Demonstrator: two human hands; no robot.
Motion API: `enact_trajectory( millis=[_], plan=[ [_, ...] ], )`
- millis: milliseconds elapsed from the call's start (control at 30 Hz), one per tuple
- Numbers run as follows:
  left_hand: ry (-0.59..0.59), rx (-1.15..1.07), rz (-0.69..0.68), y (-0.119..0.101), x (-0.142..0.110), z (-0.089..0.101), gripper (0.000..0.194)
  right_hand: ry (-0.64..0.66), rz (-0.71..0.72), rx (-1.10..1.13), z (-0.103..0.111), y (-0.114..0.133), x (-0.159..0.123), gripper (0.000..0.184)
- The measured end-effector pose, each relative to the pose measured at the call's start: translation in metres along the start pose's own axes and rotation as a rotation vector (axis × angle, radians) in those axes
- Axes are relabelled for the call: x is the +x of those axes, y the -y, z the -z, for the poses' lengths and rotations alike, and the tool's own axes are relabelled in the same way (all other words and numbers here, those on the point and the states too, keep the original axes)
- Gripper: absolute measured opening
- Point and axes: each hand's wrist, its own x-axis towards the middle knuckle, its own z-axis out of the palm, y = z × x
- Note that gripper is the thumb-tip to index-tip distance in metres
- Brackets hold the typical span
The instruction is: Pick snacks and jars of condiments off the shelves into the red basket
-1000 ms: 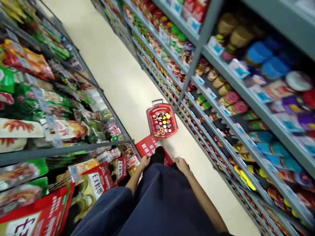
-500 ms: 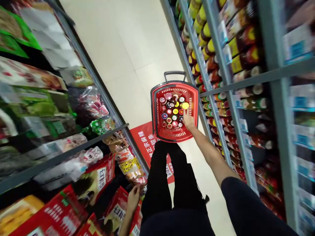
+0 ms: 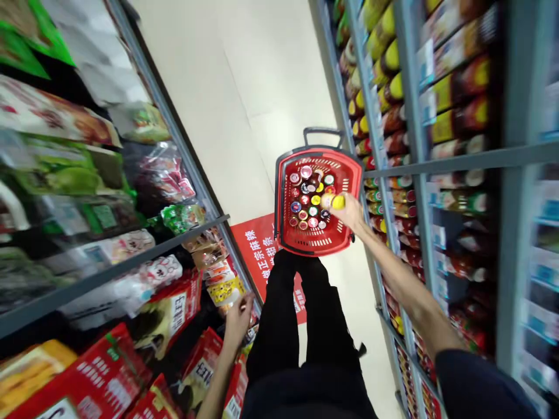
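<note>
My right hand (image 3: 349, 210) is closed around a yellow-capped bottle (image 3: 332, 201), which is tilted over the right part of a red shopping basket (image 3: 317, 247). Several jars and bottles (image 3: 304, 199) stand in the basket with their round lids up, in red, yellow, white, blue and dark colours. The basket rests on the floor in front of my feet, its black handle (image 3: 324, 130) at the far end. My left hand (image 3: 239, 319) hangs at the left by the packaged snacks (image 3: 225, 291). Its fingers are curled in, and nothing shows in them.
Shelves of jars and bottles (image 3: 395, 87) with price tags run along the right, close to the basket. On the left are racks of bagged food (image 3: 74, 174) and large red bags (image 3: 87, 372). A red floor sign (image 3: 255, 250) lies by my feet; pale floor (image 3: 227, 70) stretches ahead.
From beside my body, my right hand has reached down into the basket, grasped the yellow-capped bottle and tilted it. My left hand has moved out toward the left rack. The view has come closer to the basket.
</note>
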Motion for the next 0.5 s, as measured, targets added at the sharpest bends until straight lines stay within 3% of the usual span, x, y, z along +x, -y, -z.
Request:
enact_trajectory(
  millis=[67,133,200,267,367,433,500],
  plan=[
    [-0.040,-0.104,-0.174,-0.065,-0.015,0.008,0.056,-0.004,0.048,0.145,0.066,0.028,-0.067,0.049],
    [0.018,-0.189,-0.350,-0.133,-0.047,0.015,0.061,-0.021,0.104,0.337,0.137,0.060,-0.138,0.054],
    [0.214,-0.325,-0.548,-0.193,-0.095,0.020,0.064,-0.039,0.154,0.504,0.204,0.091,-0.209,0.068],
    [0.472,-0.375,-0.671,-0.236,-0.153,0.023,0.063,-0.071,0.177,0.628,0.259,0.117,-0.273,0.078],
    [0.828,-0.348,-0.708,-0.260,-0.235,0.022,0.067,-0.204,0.128,0.771,0.306,0.143,-0.359,0.083],
    [0.977,-0.359,-0.688,-0.256,-0.276,0.019,0.069,-0.329,0.064,0.889,0.316,0.155,-0.410,0.087],
    [1.045,-0.381,-0.674,-0.245,-0.304,0.012,0.066,-0.456,0.029,1.037,0.311,0.165,-0.454,0.088]
  ],
)
